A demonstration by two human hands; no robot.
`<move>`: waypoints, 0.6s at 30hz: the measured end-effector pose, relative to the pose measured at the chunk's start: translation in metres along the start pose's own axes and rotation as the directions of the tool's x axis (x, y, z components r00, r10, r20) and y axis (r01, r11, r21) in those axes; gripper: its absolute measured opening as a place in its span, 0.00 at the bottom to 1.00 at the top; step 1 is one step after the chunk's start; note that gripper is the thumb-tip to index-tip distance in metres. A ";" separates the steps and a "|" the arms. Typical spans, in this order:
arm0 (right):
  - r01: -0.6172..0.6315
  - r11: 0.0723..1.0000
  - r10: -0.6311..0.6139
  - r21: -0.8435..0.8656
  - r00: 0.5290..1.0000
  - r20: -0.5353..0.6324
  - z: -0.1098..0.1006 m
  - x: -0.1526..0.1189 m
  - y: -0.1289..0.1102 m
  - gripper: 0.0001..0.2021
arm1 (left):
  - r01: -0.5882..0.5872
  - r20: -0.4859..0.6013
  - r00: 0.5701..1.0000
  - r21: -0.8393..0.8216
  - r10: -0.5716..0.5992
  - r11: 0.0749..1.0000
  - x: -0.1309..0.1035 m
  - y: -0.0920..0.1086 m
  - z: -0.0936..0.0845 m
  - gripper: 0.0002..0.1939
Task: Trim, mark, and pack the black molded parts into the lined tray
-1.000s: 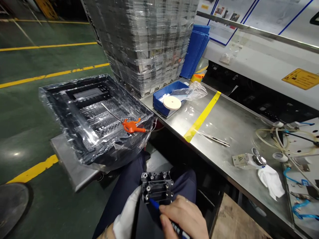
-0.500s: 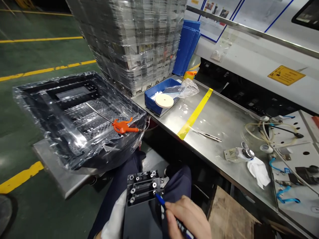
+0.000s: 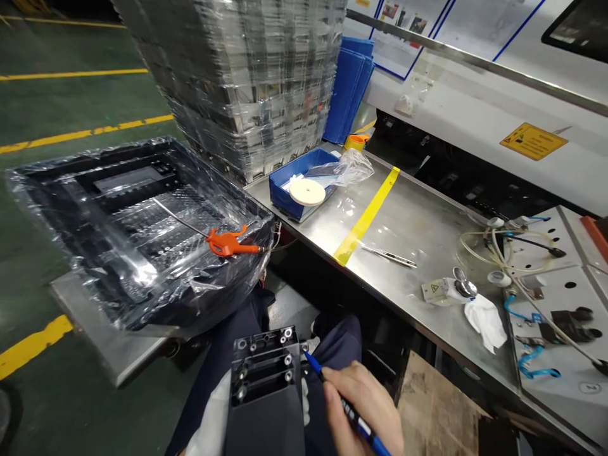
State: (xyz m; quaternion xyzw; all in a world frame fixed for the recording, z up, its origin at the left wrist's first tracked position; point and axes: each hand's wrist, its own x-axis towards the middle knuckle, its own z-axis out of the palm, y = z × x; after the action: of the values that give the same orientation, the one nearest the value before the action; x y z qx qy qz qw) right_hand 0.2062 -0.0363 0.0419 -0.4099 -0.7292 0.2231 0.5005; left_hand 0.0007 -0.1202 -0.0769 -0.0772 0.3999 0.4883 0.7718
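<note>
A black part (image 3: 266, 405) with several metal-ringed holes at its far end is held over the lap. My left hand (image 3: 215, 415), in a white glove, is wrapped round it from beneath, with gloved fingertips showing at its right edge. Bare and closed, my right hand (image 3: 363, 402) grips a blue marker (image 3: 351, 415). The marker's blue tip is beside the upper right edge of the black part, near a small metal piece there.
A plastic-lined black tray (image 3: 142, 253) at left carries an orange air gun (image 3: 230, 242). On the metal table (image 3: 380, 221) are a blue bin (image 3: 285, 201), a slim cutter (image 3: 390, 256), a white device (image 3: 441, 291) and a white cloth (image 3: 487, 322). Wrapped stacks stand behind.
The marker tip has moved up and right, from a ringed hole to the part's right edge. The black part has shifted slightly left, and the whole view has moved a little.
</note>
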 end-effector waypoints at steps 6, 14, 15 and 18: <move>-0.013 1.000 0.012 -0.013 1.000 -0.003 -0.001 -0.005 0.005 0.10 | 0.227 0.386 0.906 -0.100 -0.173 0.969 -0.022 0.020 0.079 0.31; -0.038 0.995 0.040 -0.090 0.999 0.015 -0.011 -0.020 0.000 0.09 | 0.225 0.308 0.935 -0.131 -0.176 0.966 -0.022 0.012 0.073 0.38; -0.043 0.993 0.044 -0.109 0.999 0.002 -0.014 -0.021 0.000 0.09 | 0.222 0.280 0.944 -0.137 -0.177 0.965 -0.023 0.015 0.075 0.37; -0.086 0.981 0.081 -0.172 0.996 -0.041 -0.023 -0.022 0.002 0.09 | 0.018 0.053 0.999 -0.189 -0.008 0.982 -0.023 0.034 0.072 0.22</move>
State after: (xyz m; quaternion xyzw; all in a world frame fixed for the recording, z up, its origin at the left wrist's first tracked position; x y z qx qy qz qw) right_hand 0.2314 -0.0553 0.0376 -0.4859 -0.7196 0.1725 0.4652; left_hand 0.0068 -0.0817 -0.0039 -0.1401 0.3311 0.5209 0.7742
